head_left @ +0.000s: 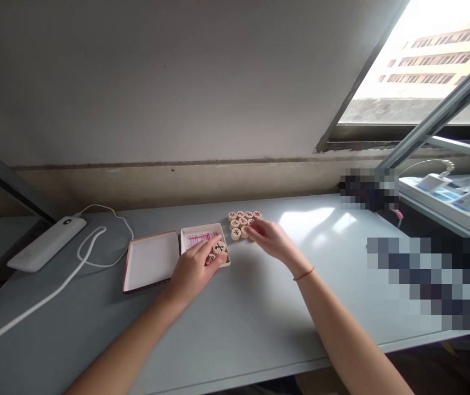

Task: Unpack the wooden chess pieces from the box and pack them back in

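Hands (193, 267) (275, 240) handle pieces (243, 221) well behind the desk's front edge (259, 375).

This is looking like a dormitory room: a grey worktop (259, 329) is running along a plain wall (169, 99), metal posts (440, 115) are framing its ends, a white power bank (47, 244) is lying corded on it, and a window (383, 133) is showing a multi-storey building (440, 59).

A white device (47, 244) lies at the left, near a looped white cable (54, 293). At the right, a pale building (444, 58) shows through the window (415, 112).
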The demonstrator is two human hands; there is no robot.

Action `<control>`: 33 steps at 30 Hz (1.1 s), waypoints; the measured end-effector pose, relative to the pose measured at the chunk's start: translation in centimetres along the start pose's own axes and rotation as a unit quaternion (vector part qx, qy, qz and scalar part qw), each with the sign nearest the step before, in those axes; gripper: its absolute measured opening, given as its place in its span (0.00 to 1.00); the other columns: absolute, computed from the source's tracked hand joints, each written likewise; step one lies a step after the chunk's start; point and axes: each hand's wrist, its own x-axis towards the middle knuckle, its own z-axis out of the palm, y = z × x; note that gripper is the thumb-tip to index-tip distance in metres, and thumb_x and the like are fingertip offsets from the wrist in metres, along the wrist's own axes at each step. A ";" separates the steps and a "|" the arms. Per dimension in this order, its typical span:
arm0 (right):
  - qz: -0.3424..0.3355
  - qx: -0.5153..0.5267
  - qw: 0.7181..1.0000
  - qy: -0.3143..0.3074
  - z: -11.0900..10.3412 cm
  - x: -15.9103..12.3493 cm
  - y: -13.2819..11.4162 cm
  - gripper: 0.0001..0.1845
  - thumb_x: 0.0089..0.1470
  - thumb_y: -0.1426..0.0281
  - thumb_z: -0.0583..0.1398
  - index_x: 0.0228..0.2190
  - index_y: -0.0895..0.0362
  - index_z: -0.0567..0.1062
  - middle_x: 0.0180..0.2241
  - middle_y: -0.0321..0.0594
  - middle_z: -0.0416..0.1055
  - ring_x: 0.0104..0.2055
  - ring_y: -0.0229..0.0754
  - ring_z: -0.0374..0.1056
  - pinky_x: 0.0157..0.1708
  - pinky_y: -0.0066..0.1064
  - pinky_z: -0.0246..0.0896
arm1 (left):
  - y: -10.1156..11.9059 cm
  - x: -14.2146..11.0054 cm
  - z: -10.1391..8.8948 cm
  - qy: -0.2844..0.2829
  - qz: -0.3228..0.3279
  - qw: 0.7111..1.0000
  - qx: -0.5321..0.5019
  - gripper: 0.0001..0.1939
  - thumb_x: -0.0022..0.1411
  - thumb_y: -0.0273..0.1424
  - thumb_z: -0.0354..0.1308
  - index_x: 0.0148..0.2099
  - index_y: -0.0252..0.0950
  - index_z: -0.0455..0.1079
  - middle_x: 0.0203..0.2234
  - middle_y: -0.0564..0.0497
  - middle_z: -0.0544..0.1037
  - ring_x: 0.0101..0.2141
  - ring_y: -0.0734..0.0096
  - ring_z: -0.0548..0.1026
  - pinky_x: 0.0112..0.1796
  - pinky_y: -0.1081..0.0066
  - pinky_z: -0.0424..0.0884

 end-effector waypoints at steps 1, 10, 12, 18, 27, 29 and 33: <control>-0.040 0.053 0.996 -0.055 0.5 -0.4 -0.9 0.20 0.56 0.53 0.53 0.24 0.56 0.67 0.21 0.33 0.60 0.23 0.34 0.53 0.22 0.26 0.46 | 0.0 -0.1 0.2 0.001 0.021 1.000 0.019 0.18 0.66 0.39 0.51 0.55 0.39 0.66 0.42 0.47 0.78 0.38 0.66 0.77 0.40 0.67 0.74; -0.035 0.163 0.975 -0.148 -0.2 -0.7 -1.9 0.21 0.56 0.53 0.52 0.25 0.57 0.66 0.22 0.33 0.58 0.23 0.33 0.52 0.21 0.26 0.46 | 0.0 -0.3 0.3 -0.005 0.038 0.998 0.041 0.19 0.66 0.40 0.51 0.57 0.39 0.64 0.36 0.49 0.78 0.35 0.66 0.77 0.36 0.69 0.73; 0.016 0.127 0.988 -0.085 -1.6 -0.1 -0.5 0.19 0.55 0.55 0.52 0.22 0.56 0.63 0.20 0.32 0.55 0.22 0.33 0.50 0.21 0.26 0.43 | 0.0 -0.2 0.1 0.002 0.029 0.999 0.033 0.17 0.66 0.39 0.51 0.54 0.40 0.65 0.33 0.51 0.78 0.33 0.68 0.76 0.36 0.70 0.72; 0.117 0.031 0.988 -0.098 -2.2 1.0 3.0 0.15 0.52 0.62 0.52 0.19 0.56 0.61 0.19 0.32 0.56 0.21 0.32 0.49 0.21 0.26 0.43 | 0.2 -0.1 -0.3 0.032 0.031 0.999 0.022 0.11 0.66 0.32 0.50 0.48 0.38 0.68 0.30 0.53 0.77 0.33 0.70 0.76 0.37 0.71 0.70; 0.095 -0.034 0.986 -0.133 -1.8 0.8 3.3 0.21 0.53 0.52 0.52 0.21 0.56 0.64 0.21 0.34 0.62 0.22 0.34 0.54 0.21 0.26 0.46 | 0.2 -0.1 -0.1 0.015 0.008 1.000 0.019 0.10 0.66 0.31 0.49 0.45 0.40 0.70 0.36 0.51 0.79 0.34 0.71 0.76 0.37 0.71 0.71; 0.074 -0.072 0.986 -0.132 -1.7 0.5 2.9 0.19 0.49 0.53 0.56 0.21 0.55 0.63 0.21 0.34 0.63 0.22 0.34 0.53 0.20 0.26 0.45 | 0.1 -0.1 -0.1 0.020 0.009 1.000 0.022 0.10 0.66 0.30 0.48 0.45 0.40 0.70 0.37 0.51 0.79 0.36 0.70 0.76 0.38 0.71 0.71; 0.052 -0.149 0.984 -0.087 -1.0 0.6 2.5 0.13 0.48 0.62 0.57 0.20 0.55 0.61 0.22 0.36 0.65 0.22 0.36 0.55 0.21 0.27 0.47 | -0.3 0.1 -0.2 0.031 0.021 0.998 0.052 0.10 0.65 0.30 0.48 0.44 0.38 0.70 0.36 0.50 0.79 0.38 0.67 0.76 0.39 0.68 0.70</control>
